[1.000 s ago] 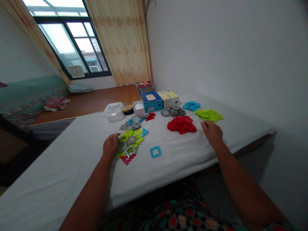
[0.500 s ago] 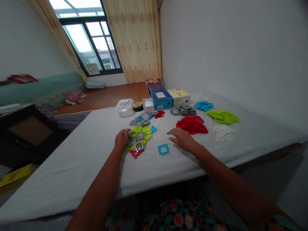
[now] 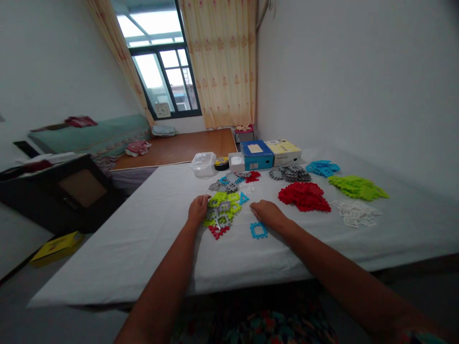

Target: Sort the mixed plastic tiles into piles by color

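Curled fingers of my left hand (image 3: 198, 209) close on the left edge of a cluster of green and grey toothed plastic pieces (image 3: 224, 206). A red toothed triangle (image 3: 218, 232) juts from the cluster's near end, and a blue triangle (image 3: 244, 198) lies at its right. My right hand (image 3: 267, 212) is low over the cloth with thumb and fingers pressed together; whatever is between the fingertips is hidden. Just below it lies a blue square toothed frame (image 3: 258, 230). Small white frames (image 3: 246, 189) and mixed grey, blue and red pieces (image 3: 233, 180) lie beyond the cluster.
Farther right are piles of red (image 3: 304, 196), grey (image 3: 290, 173), blue (image 3: 322, 167) and green pieces (image 3: 357, 187), plus white frames (image 3: 356, 213). Along the back stand a clear tub (image 3: 203, 165), black-yellow tape roll (image 3: 221, 164), small white box (image 3: 236, 162), blue box (image 3: 256, 155) and yellow box (image 3: 283, 152).
My right hand has moved left and its fingers have closed over the spot where a small white square frame lay; that frame is out of sight. My left hand stays at the cluster. The view has shifted.
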Available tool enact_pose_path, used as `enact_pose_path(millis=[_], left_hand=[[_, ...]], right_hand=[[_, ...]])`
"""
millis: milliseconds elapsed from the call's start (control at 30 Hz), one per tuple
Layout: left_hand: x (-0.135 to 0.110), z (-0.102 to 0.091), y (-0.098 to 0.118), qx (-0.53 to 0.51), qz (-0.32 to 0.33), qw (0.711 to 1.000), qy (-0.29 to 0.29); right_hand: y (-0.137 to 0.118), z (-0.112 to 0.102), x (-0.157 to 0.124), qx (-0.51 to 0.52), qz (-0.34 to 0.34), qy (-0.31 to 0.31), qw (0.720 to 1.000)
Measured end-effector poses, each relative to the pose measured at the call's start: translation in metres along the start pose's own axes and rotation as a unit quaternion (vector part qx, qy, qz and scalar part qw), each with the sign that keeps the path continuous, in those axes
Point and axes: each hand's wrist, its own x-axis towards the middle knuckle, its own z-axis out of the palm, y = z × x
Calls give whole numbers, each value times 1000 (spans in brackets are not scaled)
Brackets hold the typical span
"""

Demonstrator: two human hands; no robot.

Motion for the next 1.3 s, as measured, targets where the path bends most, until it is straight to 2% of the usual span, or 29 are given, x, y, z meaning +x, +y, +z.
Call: enact_pose_path(millis=[100,167,300,367,433,500,567,633,733,800,900,967,1033,1100,1200,1300], left_hand=[[-1,-1,0,2,-1,1000,2],[-1,-1,-1,3,-1,1000,5],[-1,-1,0,2,6,1000,3],[-1,-1,0,1,12,1000,-1],[-1,0,1,2,20,1000,-4],[-2,1,1,4,27,1000,-6],[-3,1,1,6,34,999,-5],[-3,2,1,7,43,999,-6],[-2,4,0,8,56,998,-6],[-1,5,1,11,65,998,-10],[1,6,6,23,65,997,-24],[-2,2,11,48,66,995,-52],[-11,-7,17,80,90,987,-107],[-24,-19,22,101,142,970,-172],[-47,-32,28,122,176,949,-233],[-60,-29,33,140,179,942,-247]], right_hand=[[12,-6,-12,2,33,33,999],[30,-11,-25,26,53,86,995],[92,-18,-68,78,138,247,956],[131,-18,-95,63,200,302,930],[169,-14,-122,34,261,308,914],[201,-8,-146,15,323,284,903],[223,-2,-161,8,368,259,893],[232,1,-165,3,381,256,888],[217,-3,-151,5,333,294,896],[189,-10,-133,51,250,299,920],[130,-19,-104,153,67,222,961],[91,-22,-89,188,-36,163,968],[60,-24,-78,204,-109,110,967],[40,-25,-68,207,-151,66,964],[28,-26,-49,185,-158,33,969],[27,-24,-22,162,-144,21,976]])
